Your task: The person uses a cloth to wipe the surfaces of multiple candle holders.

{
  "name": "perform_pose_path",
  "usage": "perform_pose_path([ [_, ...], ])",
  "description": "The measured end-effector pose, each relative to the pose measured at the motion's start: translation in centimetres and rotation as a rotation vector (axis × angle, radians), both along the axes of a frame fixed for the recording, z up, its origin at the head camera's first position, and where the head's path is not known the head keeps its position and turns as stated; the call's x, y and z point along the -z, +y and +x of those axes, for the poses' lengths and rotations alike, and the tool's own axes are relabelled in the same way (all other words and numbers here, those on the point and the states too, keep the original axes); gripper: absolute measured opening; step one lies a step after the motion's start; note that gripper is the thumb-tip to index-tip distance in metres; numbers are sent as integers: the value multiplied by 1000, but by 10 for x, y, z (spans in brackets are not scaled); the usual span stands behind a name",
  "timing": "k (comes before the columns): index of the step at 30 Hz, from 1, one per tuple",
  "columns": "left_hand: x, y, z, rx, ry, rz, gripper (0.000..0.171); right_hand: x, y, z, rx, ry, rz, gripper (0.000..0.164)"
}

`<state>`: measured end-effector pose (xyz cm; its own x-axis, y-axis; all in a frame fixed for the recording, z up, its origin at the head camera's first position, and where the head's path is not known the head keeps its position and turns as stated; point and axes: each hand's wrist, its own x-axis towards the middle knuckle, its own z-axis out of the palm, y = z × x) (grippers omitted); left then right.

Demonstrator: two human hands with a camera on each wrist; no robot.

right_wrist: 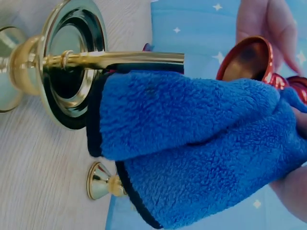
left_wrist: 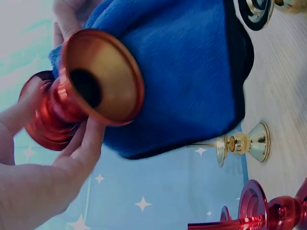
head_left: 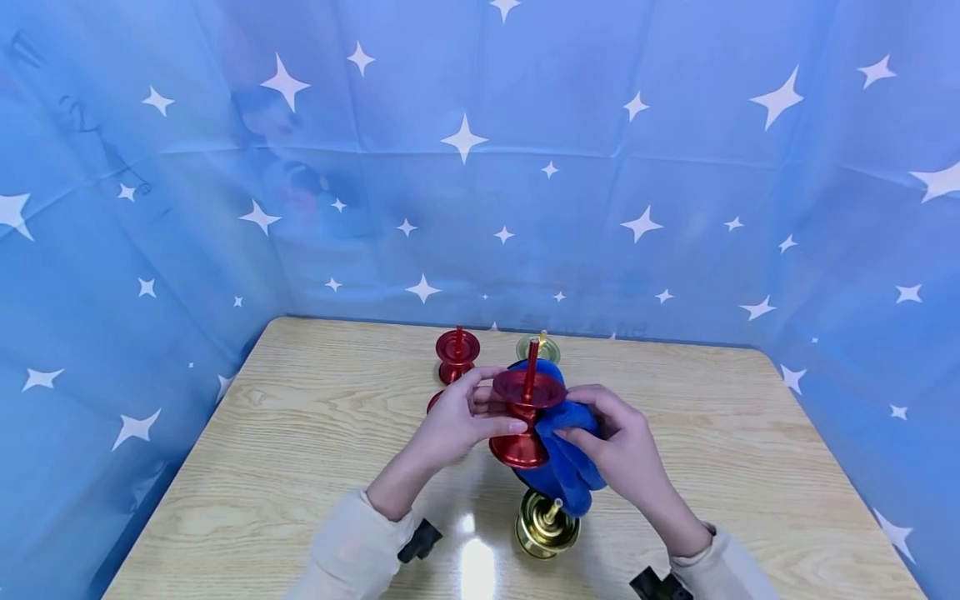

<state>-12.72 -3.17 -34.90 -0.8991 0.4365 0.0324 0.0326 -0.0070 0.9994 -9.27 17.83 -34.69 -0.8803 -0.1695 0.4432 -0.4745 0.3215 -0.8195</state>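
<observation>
Above the middle of the table, my left hand point(head_left: 450, 425) grips a shiny red candle holder point(head_left: 519, 450) by its waist, thumb in front and fingers behind. Its spike points up, and the left wrist view shows the hollow underside of its base point(left_wrist: 129, 81). A fluffy blue cloth point(head_left: 573, 454) with dark edging is pinched by my right hand point(head_left: 626, 450). The cloth meets the red candle holder's right side, just under the upper dish, and its lower part hangs down. In the right wrist view the cloth point(right_wrist: 192, 139) covers part of the red candle holder point(right_wrist: 249, 62).
A gold candle holder point(head_left: 546, 533) stands on the table point(head_left: 300, 467) below the cloth. Farther back are a red candle holder point(head_left: 456, 350) and another gold one point(head_left: 551, 350). My left hand mostly hides one more red piece point(head_left: 432, 402). A blue star-patterned curtain point(head_left: 375, 183) surrounds the table.
</observation>
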Motion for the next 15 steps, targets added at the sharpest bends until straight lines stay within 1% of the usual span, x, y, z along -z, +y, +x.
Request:
perform_pose_path([
  [3, -1, -3, -1, 14, -9, -52, 58, 1, 1, 0, -14, 24, 17, 32],
  [5, -1, -4, -2, 22, -12, -61, 56, 2, 1, -1, -30, 60, 38, 32],
  [10, -1, -8, -5, 74, -35, 7, 55, 3, 4, -3, -68, 186, 137, 36],
  [12, 1, -11, -6, 103, -34, 35, 58, 3, 8, -4, -58, 213, 174, 37],
  [15, 7, -17, -6, 142, -36, 71, 62, 2, 18, -7, -31, 218, 193, 38],
])
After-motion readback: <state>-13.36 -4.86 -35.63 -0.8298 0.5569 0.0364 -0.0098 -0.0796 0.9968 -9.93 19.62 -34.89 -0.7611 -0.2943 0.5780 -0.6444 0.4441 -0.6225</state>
